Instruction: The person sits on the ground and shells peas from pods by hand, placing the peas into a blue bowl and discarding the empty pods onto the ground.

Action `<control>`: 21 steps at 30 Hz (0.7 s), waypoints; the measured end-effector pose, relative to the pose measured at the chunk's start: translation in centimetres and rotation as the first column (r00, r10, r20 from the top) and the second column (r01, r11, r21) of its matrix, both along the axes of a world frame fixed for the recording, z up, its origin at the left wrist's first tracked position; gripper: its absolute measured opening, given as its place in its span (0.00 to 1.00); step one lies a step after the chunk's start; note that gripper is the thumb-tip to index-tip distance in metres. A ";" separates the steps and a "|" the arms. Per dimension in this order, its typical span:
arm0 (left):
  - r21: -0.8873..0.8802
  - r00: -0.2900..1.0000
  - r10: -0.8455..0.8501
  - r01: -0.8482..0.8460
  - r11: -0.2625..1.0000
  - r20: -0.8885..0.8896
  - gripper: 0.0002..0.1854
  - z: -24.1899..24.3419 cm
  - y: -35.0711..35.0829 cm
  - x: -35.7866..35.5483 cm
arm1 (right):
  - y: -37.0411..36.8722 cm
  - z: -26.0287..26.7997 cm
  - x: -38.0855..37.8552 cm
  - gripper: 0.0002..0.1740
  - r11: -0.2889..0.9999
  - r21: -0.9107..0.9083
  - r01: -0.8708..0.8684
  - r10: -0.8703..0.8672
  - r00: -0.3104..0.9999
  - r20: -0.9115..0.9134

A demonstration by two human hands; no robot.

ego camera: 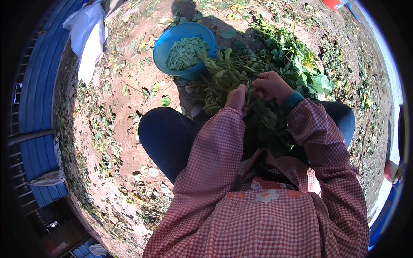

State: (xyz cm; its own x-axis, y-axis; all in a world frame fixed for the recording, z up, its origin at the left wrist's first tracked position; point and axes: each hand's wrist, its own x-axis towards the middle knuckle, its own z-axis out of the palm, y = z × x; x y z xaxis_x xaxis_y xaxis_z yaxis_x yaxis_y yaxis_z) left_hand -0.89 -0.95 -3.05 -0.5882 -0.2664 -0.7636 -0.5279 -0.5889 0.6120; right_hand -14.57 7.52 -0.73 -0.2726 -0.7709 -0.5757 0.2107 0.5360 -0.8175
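My left hand point(236, 98) is closed around the stems of leafy green bean plants point(226, 75) that bear plump pods. Close beside it, my right hand point(270, 86) has its thumb and fingers pinched together at the same plants; whatever sits between the fingertips is too small to make out. Just beyond the hands and to their left stands a blue plastic basin point(158, 53). It holds a heap of pale green pieces point(187, 53), either beans or short pods. The bundle's lower part lies in shadow between my knees.
More uprooted plants point(290, 51) are piled on the ground ahead to the right. A white plastic sack point(88, 42) is at the far left, near blue corrugated sheeting point(37, 96). Dry leaves litter the earth point(125, 106). Part of a red container point(334, 4) shows at the top right.
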 end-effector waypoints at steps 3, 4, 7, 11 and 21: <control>0.021 0.998 0.053 -0.052 0.998 -0.044 0.14 -0.4 0.2 0.1 | -0.2 -0.5 -0.1 0.09 0.995 0.012 0.103 -0.103 0.994 -0.030; 0.014 0.995 0.071 -0.070 0.997 -0.065 0.13 -0.5 0.3 0.0 | -0.2 -0.6 -0.2 0.10 0.996 0.010 0.086 -0.085 0.993 -0.079; 0.027 0.988 0.087 -0.085 0.996 -0.126 0.10 -0.9 0.7 -0.3 | -0.3 -1.2 -0.6 0.13 0.999 -0.041 0.001 -0.019 0.902 -0.431; -0.102 0.986 -0.026 0.010 0.995 -0.162 0.09 -1.4 1.0 -0.3 | -1.1 -2.0 -1.4 0.18 0.989 -0.072 -0.129 0.023 0.620 -0.784; -0.346 0.994 -0.009 -0.030 0.938 -0.111 0.16 1.5 -0.8 1.4 | -1.5 -2.5 -2.7 0.08 0.978 -0.142 0.152 -0.150 0.988 0.023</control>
State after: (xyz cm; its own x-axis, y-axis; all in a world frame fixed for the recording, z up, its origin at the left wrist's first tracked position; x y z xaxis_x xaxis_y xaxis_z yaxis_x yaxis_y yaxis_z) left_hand 0.51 -1.79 -1.56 -0.6581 -0.5098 -0.5541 -0.4412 -0.3352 0.8324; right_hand -17.30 5.98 -3.27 -0.3858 -0.7962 -0.4660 0.2903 0.3747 -0.8805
